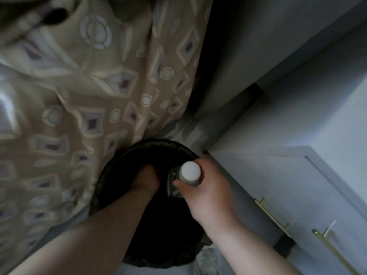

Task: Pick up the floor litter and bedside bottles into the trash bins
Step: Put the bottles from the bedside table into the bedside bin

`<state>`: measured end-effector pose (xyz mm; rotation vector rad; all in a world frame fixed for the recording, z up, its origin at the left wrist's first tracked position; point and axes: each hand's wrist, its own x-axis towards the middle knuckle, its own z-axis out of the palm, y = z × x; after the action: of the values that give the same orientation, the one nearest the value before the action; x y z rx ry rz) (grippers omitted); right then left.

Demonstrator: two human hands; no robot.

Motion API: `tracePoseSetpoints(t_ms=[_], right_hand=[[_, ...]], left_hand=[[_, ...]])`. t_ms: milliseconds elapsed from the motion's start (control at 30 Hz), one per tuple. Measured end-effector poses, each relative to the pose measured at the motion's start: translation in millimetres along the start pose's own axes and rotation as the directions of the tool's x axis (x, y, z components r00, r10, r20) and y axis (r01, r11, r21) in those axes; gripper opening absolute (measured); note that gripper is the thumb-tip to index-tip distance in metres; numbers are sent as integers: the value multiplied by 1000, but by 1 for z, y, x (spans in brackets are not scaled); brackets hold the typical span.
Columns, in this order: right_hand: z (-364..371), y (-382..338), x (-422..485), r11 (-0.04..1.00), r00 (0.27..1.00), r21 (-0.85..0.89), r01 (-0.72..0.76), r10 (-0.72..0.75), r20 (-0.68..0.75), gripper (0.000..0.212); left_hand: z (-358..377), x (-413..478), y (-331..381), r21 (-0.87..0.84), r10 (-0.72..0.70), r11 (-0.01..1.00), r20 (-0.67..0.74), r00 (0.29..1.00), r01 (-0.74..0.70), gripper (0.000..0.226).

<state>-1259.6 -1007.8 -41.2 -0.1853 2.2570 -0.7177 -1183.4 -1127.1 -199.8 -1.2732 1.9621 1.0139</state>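
- One bottle is sitting in my right hand. My fingers and thumb are curling round its neck just under the white cap, so the cap is pointing up at me and the clear body is hanging below.
- I am holding it over the mouth of the black bin, towards the rim on the cabinet side, and it is not yet let go.
- My left hand is reaching down into the bin just beside the bottle. Its fingertips are lost in the dark, so I cannot tell whether they are gripping anything or only pressing on the liner.
- To do this well, I am thinking of bringing the bottle nearer the middle of the opening before loosening my fingers. That way it should be dropping straight in rather than glancing off the rim.
- I am also judging that the left hand ought to be moving out from under the bottle first, since the two are so close together.
- A low, gentle release is looking wiser than a drop from height, because the liner seems loose and crumpled at the rim.
- Around the bin, the patterned bedspread is hanging down against its far left side. The grey cabinet with its brass handle is standing close on the right, so I am working with little room to swing.
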Motion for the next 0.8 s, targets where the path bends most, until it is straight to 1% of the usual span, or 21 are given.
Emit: tracePoseSetpoints(t_ms=[100,167,233,267,333,367,433,500,567,600,667,767,800], right_hand=[[4,-15,-1,998,999,-46,-35,37,25,36],[11,-24,7,992,998,-120,-43,48,40,38],[21,-30,17,979,992,-185,-91,106,73,41],[26,-30,23,976,984,-182,-119,140,108,43],[38,-27,33,976,965,-151,-156,183,188,43],[43,-24,38,978,958,-128,-165,190,217,41],[51,-20,43,977,955,-95,-190,206,213,37],[55,-17,46,975,962,-52,-215,221,161,42],[54,-19,42,974,964,-10,-228,227,138,47],[52,-21,37,976,966,1,-219,217,141,49],[40,-27,21,984,976,39,-172,165,138,46],[7,-50,-18,966,990,239,-97,70,119,34],[-7,-61,-32,951,994,303,-65,37,100,41]], left_hand=[[-34,-36,6,-142,90,985,-81,993,-101,37],[-62,-63,5,-202,100,970,-160,982,-132,35],[-89,-92,2,-269,127,943,-253,959,-196,33],[-101,-106,-1,-297,144,926,-292,945,-233,32],[-118,-126,-8,-405,125,877,-330,936,-260,26],[-124,-130,-14,-479,101,838,-331,938,-260,23],[-132,-136,-24,-616,66,748,-298,952,-245,18],[-135,-137,-32,-721,42,660,-247,968,-213,28],[-138,-139,-33,-813,25,561,-174,984,-158,28],[-140,-142,-32,-835,34,533,-140,990,-136,30],[-144,-152,-29,-838,87,529,-100,991,-131,36],[-155,-182,-13,-838,136,527,-81,987,-141,69],[-160,-192,-4,-834,148,529,-92,985,-158,77]])
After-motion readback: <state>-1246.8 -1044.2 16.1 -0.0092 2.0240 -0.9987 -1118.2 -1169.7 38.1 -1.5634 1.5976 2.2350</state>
